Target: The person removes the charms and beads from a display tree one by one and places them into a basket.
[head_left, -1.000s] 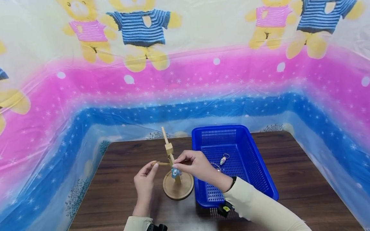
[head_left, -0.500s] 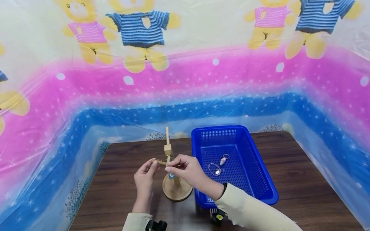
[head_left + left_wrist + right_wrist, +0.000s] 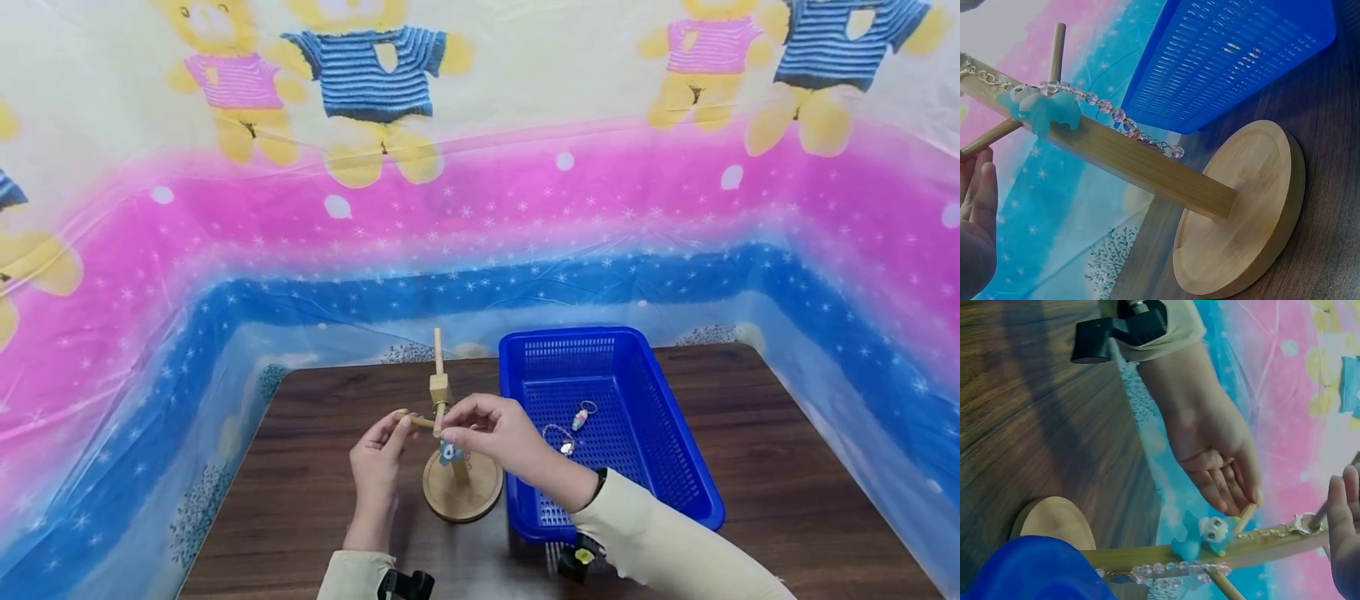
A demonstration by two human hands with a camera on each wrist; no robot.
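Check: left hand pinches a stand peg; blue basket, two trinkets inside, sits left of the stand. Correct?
Wrong side: the head view shows the blue basket, two trinkets inside, right of the stand. The left hand does pinch a peg.

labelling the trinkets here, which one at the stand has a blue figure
The keychain with the white-faced blue animal, in front of the stand's post, below the right hand. The beaded strand beside it has clear pinkish beads instead.
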